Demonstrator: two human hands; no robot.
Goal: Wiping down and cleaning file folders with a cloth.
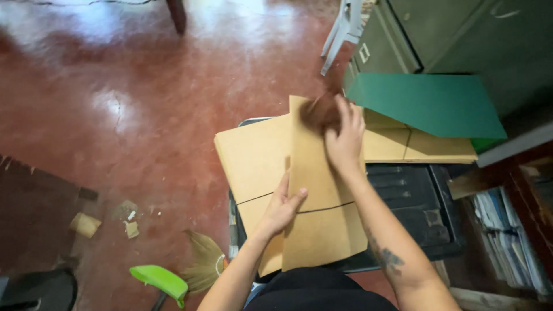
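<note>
A tall brown cardboard sheet (314,190) lies on top of other cardboard sheets (253,152) over a black plastic crate (417,198). My left hand (282,204) presses flat on the top sheet's left edge, fingers apart. My right hand (344,135) is closed on a dark brown pad (318,112), blurred with motion, at the sheet's upper end.
A green folder board (429,103) leans at the back right over more cardboard (423,147). Green metal cabinets (455,34) stand behind. A broom with a green handle (173,276) and cardboard scraps (85,224) lie on the red floor at left. Shelves with papers (510,230) stand right.
</note>
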